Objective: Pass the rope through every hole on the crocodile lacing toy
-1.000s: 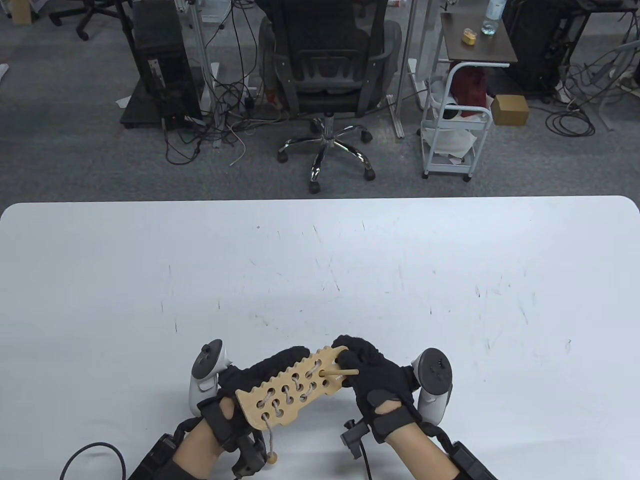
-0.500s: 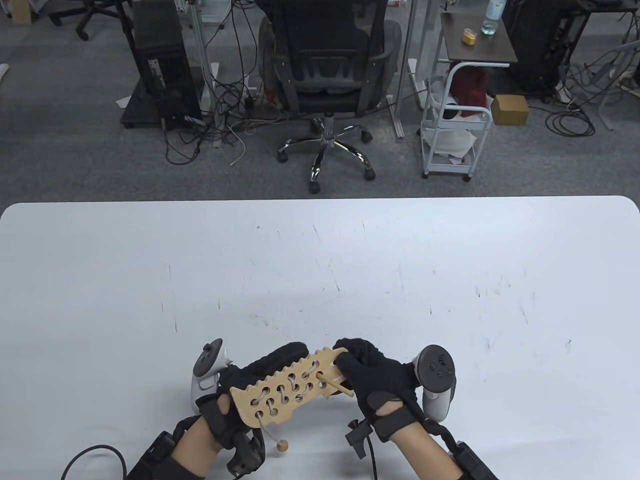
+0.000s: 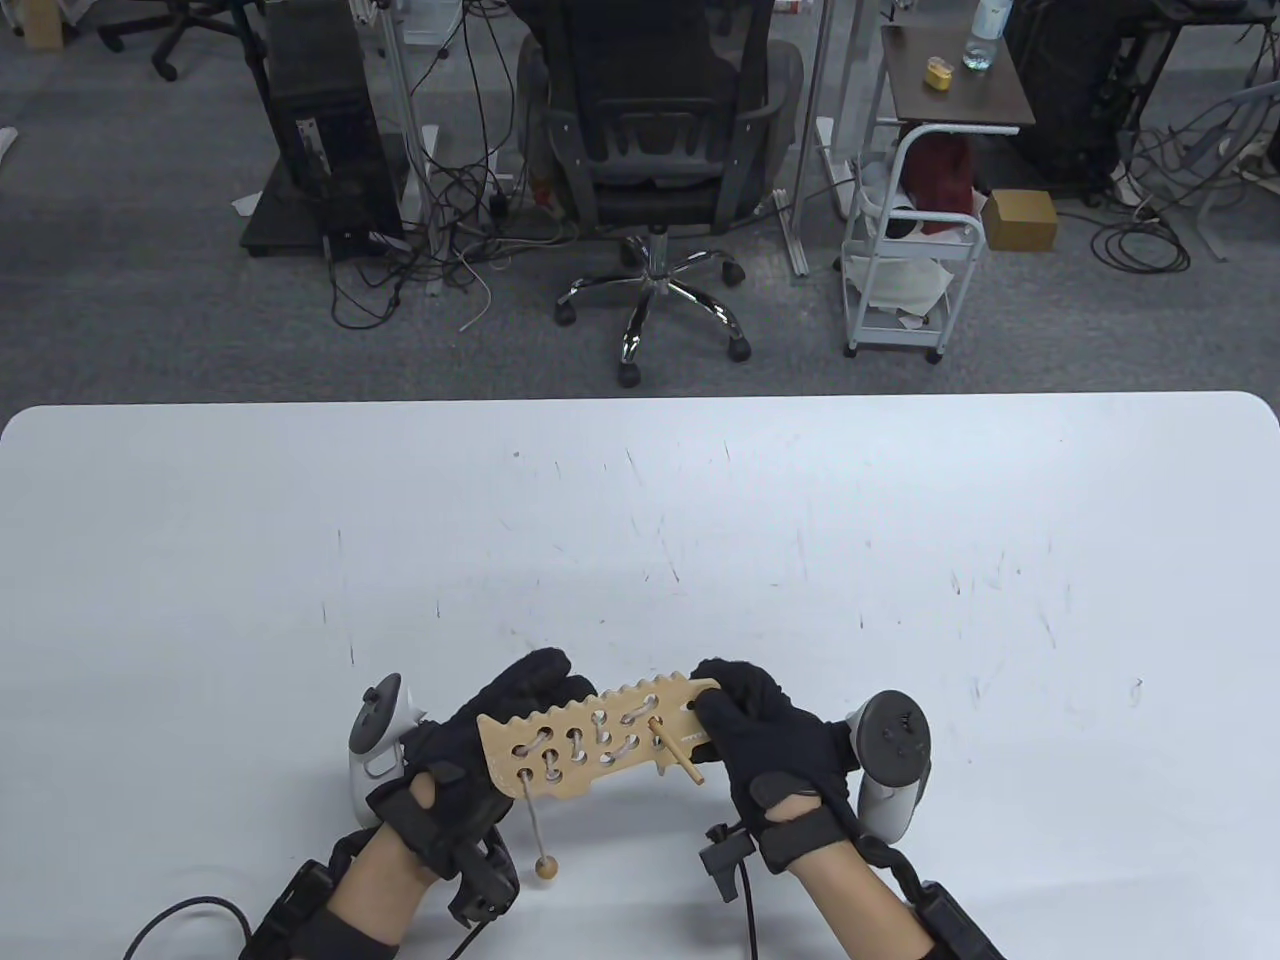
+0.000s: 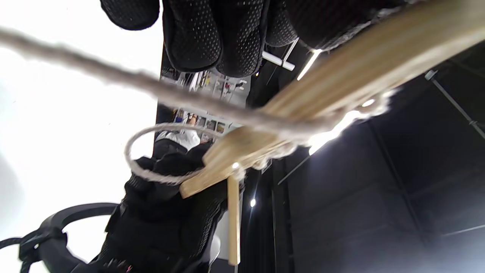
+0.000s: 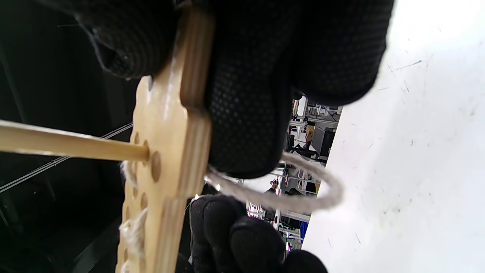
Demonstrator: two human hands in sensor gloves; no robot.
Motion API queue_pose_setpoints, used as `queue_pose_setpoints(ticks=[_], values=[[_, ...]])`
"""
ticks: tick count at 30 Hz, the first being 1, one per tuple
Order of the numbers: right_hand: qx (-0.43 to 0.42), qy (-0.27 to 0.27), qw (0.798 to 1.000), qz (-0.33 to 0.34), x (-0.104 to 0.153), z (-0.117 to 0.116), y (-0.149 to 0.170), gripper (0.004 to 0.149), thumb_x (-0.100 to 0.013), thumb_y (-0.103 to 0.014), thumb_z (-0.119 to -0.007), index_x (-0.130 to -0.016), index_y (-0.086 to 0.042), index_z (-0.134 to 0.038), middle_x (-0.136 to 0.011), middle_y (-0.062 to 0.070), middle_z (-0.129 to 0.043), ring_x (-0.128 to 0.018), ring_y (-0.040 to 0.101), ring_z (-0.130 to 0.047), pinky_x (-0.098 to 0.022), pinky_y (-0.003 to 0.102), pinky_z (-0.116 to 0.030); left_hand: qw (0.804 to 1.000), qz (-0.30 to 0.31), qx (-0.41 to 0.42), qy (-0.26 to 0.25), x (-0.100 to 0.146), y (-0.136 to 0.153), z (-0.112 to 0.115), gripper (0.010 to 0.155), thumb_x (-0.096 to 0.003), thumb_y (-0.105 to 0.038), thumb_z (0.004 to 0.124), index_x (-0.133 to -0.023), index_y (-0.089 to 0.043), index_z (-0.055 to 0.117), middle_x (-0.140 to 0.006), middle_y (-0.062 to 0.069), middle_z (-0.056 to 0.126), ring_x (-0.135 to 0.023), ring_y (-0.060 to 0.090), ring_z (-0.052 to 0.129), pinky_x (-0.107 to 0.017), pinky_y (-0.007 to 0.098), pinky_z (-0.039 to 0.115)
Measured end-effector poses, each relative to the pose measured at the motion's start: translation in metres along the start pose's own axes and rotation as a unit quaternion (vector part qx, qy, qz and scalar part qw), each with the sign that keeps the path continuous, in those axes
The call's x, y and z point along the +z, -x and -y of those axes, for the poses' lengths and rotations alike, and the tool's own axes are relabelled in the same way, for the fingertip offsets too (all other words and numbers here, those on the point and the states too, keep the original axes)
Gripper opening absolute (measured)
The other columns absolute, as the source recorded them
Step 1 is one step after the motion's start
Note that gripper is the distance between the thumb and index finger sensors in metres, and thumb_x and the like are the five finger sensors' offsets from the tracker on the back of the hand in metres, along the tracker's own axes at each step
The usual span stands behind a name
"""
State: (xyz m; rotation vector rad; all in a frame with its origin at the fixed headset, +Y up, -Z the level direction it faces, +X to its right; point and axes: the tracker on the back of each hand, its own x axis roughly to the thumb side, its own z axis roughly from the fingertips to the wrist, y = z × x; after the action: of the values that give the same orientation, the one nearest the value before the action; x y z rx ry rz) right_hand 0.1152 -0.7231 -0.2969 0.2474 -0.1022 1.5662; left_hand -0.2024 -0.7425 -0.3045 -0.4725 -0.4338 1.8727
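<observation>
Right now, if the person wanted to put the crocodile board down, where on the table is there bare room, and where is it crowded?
Bare table runs from the far edge down to the hands, plus wide strips left of the left hand and right of the right hand. The crowded spot is the near-centre edge: both hands hold the crocodile board there, with the wooden needle sticking out and the rope's bead dangling.

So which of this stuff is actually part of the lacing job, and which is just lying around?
Part of the job:
- crocodile board
- rope
- wooden needle
- bead on the rope's end
- left hand and right hand, both holding the board

Lying about:
- office chair
- white cart
- cardboard box
</observation>
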Motion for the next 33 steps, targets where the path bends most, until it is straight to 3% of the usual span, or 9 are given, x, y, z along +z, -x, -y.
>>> queue_pose_setpoints(ticks=[12, 17, 21, 28, 33], values=[[0.029, 0.016, 0.999, 0.008, -0.003, 0.008, -0.001, 0.045, -0.045, -0.038, -0.079, -0.085, -0.017, -0.074, -0.067, 0.003, -0.101, -0.045, 0.021, -0.112, -0.040, 0.040, -0.087, 0.992, 0.066, 0.039, -0.101, 0.014, -0.014, -0.020, 0.064, -0.0485, -0.057, 0.071, -0.107, -0.037, 0.055, -0.108, -0.005, 0.071, -0.100, 0.026, 0.070, -0.078, 0.051, 0.055], [0.059, 0.033, 0.998, 0.020, -0.004, 0.012, -0.001, 0.045, -0.045, -0.038, -0.080, -0.084, -0.017, -0.075, -0.067, 0.003, -0.102, -0.045, 0.021, -0.112, -0.040, 0.040, -0.087, 0.983, 0.109, -0.055, -0.135, 0.021, -0.033, -0.020, 0.065, -0.0484, -0.059, 0.071, -0.107, -0.037, 0.054, -0.111, -0.002, 0.064, -0.103, 0.030, 0.061, -0.078, 0.054, 0.049], [0.076, 0.044, 0.996, 0.026, -0.005, 0.014, -0.001, 0.045, -0.045, -0.038, -0.080, -0.084, -0.017, -0.075, -0.067, 0.003, -0.102, -0.045, 0.021, -0.112, -0.040, 0.040, -0.087, 0.965, 0.140, -0.155, -0.157, 0.027, -0.049, -0.013, 0.065, -0.0475, -0.059, 0.072, -0.107, -0.038, 0.056, -0.112, 0.000, 0.059, -0.105, 0.033, 0.054, -0.079, 0.056, 0.043], [0.099, 0.062, 0.993, 0.034, -0.004, 0.015, -0.001, 0.045, -0.045, -0.038, -0.081, -0.084, -0.017, -0.077, -0.066, 0.003, -0.103, -0.044, 0.021, -0.113, -0.039, 0.040, -0.088, 0.940, 0.161, -0.257, -0.158, 0.027, -0.052, 0.000, 0.061, -0.0455, -0.058, 0.075, -0.104, -0.044, 0.064, -0.115, 0.003, 0.051, -0.107, 0.035, 0.043, -0.078, 0.058, 0.037], [0.114, 0.066, 0.991, 0.039, -0.002, 0.013, -0.002, 0.044, -0.045, -0.038, -0.082, -0.084, -0.018, -0.077, -0.066, 0.003, -0.103, -0.044, 0.021, -0.113, -0.039, 0.040, -0.088, 0.899, 0.169, -0.374, -0.152, 0.026, -0.054, 0.013, 0.059, -0.0442, -0.057, 0.078, -0.102, -0.048, 0.067, -0.117, 0.003, 0.046, -0.109, 0.036, 0.034, -0.078, 0.059, 0.031]])
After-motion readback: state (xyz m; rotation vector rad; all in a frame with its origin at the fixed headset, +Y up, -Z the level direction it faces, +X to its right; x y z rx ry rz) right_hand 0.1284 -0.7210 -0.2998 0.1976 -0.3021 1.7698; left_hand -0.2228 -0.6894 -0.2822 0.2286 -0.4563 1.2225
